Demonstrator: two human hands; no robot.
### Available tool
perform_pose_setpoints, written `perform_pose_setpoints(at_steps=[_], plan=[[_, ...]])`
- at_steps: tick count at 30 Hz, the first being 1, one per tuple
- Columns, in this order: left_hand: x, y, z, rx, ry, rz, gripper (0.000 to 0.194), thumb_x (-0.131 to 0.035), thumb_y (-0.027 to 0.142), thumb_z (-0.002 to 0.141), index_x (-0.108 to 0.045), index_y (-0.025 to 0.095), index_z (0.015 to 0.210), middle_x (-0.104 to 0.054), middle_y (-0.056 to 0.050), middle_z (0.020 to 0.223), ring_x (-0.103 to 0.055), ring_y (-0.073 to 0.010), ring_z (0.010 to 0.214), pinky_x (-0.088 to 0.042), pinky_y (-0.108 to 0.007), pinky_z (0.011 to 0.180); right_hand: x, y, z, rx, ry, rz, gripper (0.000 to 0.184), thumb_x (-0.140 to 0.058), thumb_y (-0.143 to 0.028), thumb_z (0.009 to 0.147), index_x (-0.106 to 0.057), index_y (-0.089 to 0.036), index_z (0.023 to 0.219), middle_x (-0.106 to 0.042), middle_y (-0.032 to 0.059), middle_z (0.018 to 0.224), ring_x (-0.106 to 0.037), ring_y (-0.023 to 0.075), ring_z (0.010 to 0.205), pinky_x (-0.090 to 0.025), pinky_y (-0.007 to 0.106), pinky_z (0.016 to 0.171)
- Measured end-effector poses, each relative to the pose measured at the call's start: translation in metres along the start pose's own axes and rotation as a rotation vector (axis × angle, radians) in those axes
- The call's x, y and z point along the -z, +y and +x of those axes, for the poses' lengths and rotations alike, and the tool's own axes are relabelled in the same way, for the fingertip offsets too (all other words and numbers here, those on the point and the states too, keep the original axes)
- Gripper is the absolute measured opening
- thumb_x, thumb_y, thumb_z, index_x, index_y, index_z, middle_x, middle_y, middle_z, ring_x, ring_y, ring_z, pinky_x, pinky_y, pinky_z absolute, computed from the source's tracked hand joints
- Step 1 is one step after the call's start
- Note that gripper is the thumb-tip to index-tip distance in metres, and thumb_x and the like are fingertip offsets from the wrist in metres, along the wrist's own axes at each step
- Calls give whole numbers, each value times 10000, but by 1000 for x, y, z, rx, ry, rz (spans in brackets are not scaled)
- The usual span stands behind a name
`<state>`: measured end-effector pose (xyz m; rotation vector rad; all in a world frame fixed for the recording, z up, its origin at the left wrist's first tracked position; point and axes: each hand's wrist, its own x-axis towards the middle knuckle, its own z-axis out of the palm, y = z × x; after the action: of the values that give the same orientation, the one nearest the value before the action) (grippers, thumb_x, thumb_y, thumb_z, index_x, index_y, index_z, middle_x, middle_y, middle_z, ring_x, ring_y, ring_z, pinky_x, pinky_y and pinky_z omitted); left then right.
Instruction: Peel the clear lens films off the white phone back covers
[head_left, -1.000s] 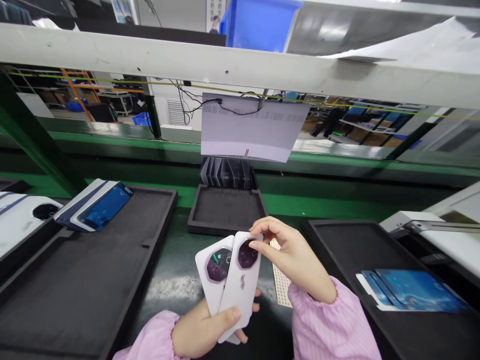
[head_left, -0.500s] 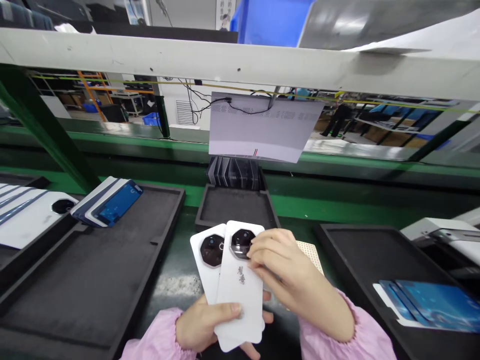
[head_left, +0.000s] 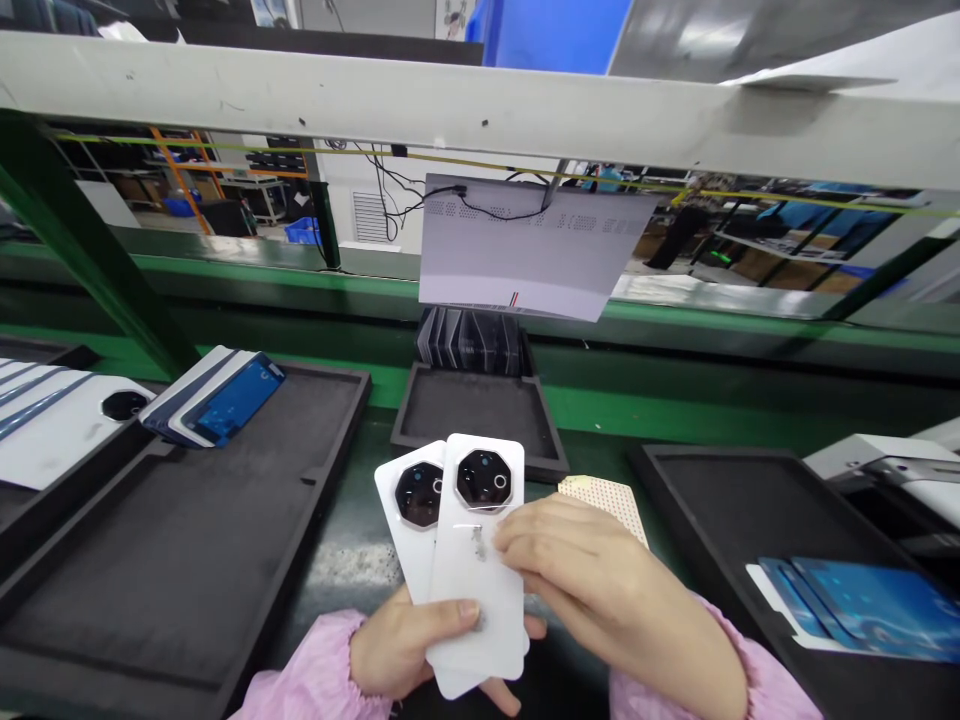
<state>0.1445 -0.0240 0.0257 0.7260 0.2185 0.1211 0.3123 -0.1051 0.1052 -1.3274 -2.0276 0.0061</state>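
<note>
Two white phones (head_left: 480, 590), overlapping and slightly fanned, are in my left hand (head_left: 420, 635), with the thumb across the front one and the fingers behind. Their backs face me, each with a dark octagonal camera block (head_left: 485, 480). The rear phone (head_left: 411, 550) shows mostly at the left. Below the front camera block runs the faint edge of a clear film (head_left: 478, 509). My right hand (head_left: 592, 560) is closed at the right edge of the front phone, fingertips together at that film; the exact pinch is hidden.
Black trays stand at left (head_left: 172, 540), centre (head_left: 480, 400) and right (head_left: 735, 510). The left tray holds a stack of phones (head_left: 217, 395); the right, blue-faced sheets (head_left: 862, 610). A dotted card (head_left: 607, 500) lies behind my right hand. A monitor (head_left: 525, 245) hangs ahead.
My right hand has moved down from the front phone's camera block to just below it. The film edge has shifted down too, leaving the block uncovered. My left hand keeps its hold.
</note>
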Motion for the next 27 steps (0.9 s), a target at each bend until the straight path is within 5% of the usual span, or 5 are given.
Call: perform_pose_setpoints(at_steps=[14,27], plan=[[1,-1,0,-9,-19,20,351,-580,290,797,-632,89,1080,-689,-169,1006,-695,-214,656,-545,-284,575,0,0,1,-33,-60,1,166,-455,-52,840,-579,-159,869,-686,54,828,-635,177,791,-507,331,709],[-5,6,1,0,5,33,352,-602,288,785,-627,89,1074,-680,-168,993,-681,-204,707,-548,-266,564,0,3,1,-86,44,-16,174,-464,-63,849,-591,-179,877,-671,49,848,-618,180,854,-529,338,751]])
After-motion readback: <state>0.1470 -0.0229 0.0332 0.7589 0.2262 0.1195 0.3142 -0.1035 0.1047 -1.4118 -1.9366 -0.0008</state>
